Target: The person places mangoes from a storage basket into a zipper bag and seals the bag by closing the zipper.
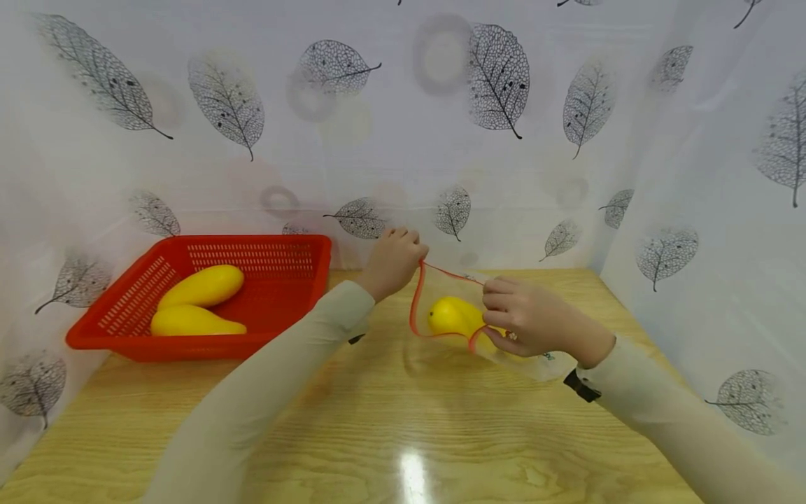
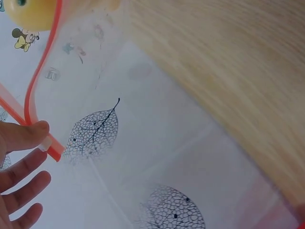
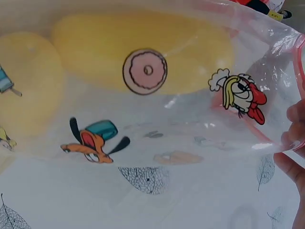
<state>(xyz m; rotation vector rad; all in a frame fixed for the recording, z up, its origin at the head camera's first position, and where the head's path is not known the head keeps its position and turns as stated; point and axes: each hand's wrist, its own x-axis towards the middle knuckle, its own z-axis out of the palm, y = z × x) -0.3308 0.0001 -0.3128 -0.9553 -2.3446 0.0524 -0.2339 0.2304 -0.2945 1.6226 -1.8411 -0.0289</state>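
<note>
A clear zip bag [image 1: 413,308] with a red zip edge is held open between both hands. My left hand [image 1: 395,262] pinches one corner of its mouth; in the left wrist view the thumb and forefinger meet by a small white slider [image 2: 45,144], the other fingers spread. On the right, my right hand [image 1: 535,318] grips the opposite part of the red edge with curled fingers. Inside the bag lies a yellow mango [image 1: 455,315]. The right wrist view shows two mangoes [image 3: 105,38] through the plastic, which carries cartoon prints.
To the left stands a red plastic basket [image 1: 113,343] holding two yellow mangoes [image 1: 201,285]. All of this is on a light wooden table [image 1: 352,434]. A white curtain [image 1: 390,154] with dark leaf prints hangs behind and along the sides.
</note>
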